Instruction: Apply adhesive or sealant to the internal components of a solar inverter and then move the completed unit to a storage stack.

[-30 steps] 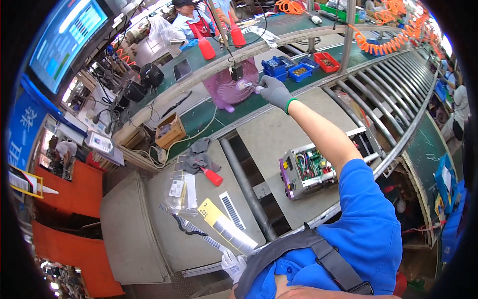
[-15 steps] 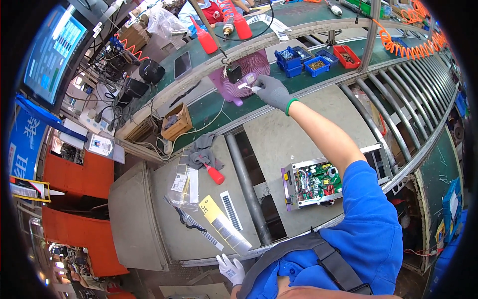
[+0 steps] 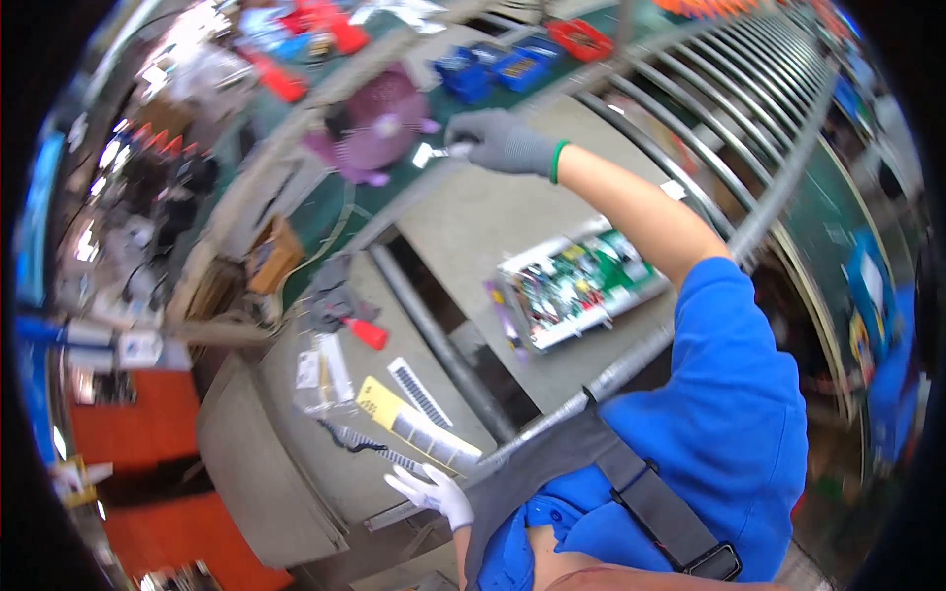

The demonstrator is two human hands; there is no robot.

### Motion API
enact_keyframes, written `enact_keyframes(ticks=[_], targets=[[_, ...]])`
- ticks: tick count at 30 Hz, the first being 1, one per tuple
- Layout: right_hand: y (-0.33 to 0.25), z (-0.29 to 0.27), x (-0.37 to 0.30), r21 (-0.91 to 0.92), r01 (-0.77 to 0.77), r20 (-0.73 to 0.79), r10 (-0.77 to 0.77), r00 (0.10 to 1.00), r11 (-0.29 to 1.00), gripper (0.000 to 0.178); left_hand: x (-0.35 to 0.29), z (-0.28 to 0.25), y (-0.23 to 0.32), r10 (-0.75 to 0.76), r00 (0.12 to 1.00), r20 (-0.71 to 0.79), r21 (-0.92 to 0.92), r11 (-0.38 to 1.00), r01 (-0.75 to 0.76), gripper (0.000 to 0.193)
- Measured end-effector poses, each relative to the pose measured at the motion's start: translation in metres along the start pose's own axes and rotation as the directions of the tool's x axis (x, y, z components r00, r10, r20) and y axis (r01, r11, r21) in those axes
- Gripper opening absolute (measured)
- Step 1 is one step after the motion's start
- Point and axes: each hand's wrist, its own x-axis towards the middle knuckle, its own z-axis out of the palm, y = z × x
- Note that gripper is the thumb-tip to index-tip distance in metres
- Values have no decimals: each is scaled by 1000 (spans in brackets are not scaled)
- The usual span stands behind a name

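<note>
My right hand point(image 3: 503, 143), in a grey glove with a green cuff, is stretched out over the workbench. Its fingers pinch a small white piece point(image 3: 427, 155), blurred, its kind unclear. Just left of it stands a purple fan point(image 3: 386, 126). Below my right forearm lies an open metal case with a green circuit board point(image 3: 591, 274). My left hand point(image 3: 434, 494), in a white glove, is open with fingers spread and holds nothing. It is near a yellow label sheet point(image 3: 386, 406), a narrow label strip point(image 3: 419, 391) and a dark curved thing point(image 3: 350, 439).
Blue bins point(image 3: 471, 74) and a red bin point(image 3: 579, 39) stand on the far bench. Metal rollers point(image 3: 729, 128) run off to the right. A red-handled tool point(image 3: 367, 333) lies by a grey cloth point(image 3: 330, 295). A cardboard box point(image 3: 274, 256) is at the left.
My right hand has drawn away from the purple fan toward me with the white piece. My left hand has risen slightly toward the label sheets. The view has turned, blurring the picture.
</note>
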Motion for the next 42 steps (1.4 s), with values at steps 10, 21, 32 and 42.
enact_keyframes(ticks=[10,21,32,42], targets=[[29,-200,-360,406,-403,-403,556,727,820,21,100,-3,242,557,816,-154,-546,640,-540,49],[232,-69,-372,958,-52,-50,342,939,282,19,1,34,608,797,580,171,-733,496,-465,43],[226,-82,-345,954,-177,65,410,910,242,19,-12,55,649,439,758,482,-570,814,-110,50],[269,-113,-376,915,-323,15,782,623,240,21,13,63,666,463,506,728,-395,886,-242,51]])
